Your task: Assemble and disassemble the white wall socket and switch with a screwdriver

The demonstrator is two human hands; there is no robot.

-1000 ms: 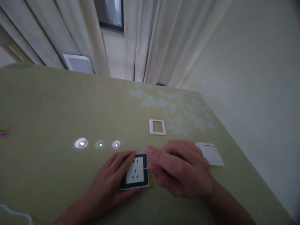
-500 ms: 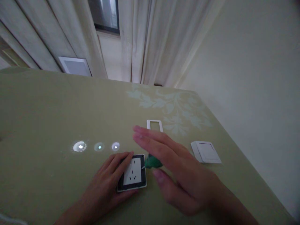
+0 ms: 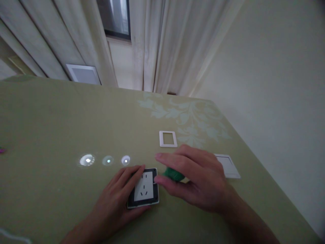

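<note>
A wall socket (image 3: pixel 144 187) with a white face and black surround lies on the table. My left hand (image 3: pixel 118 196) is closed round its left side, fingers over the top edge and thumb along the bottom. My right hand (image 3: pixel 200 176) curls round the green handle of a screwdriver (image 3: pixel 174 174), just right of the socket. The screwdriver's tip is at the socket's right black edge, mostly hidden by my thumb. Beyond my right hand lies a white square frame (image 3: pixel 160 139). A white switch plate (image 3: pixel 228 166) is partly covered by that hand.
The pale green table (image 3: pixel 63 122) has a leaf pattern and several light reflections. A wall (image 3: pixel 279 101) runs along its right side, and curtains (image 3: pixel 177 51) hang behind it. A pale cord (image 3: pixel 15 235) shows at lower left, a small purple thing (image 3: pixel 2 150) at the left edge.
The fingers of my right hand have gone from stretched out to curled round the screwdriver's handle. The white frame shows whole now. My left hand and the socket have stayed put.
</note>
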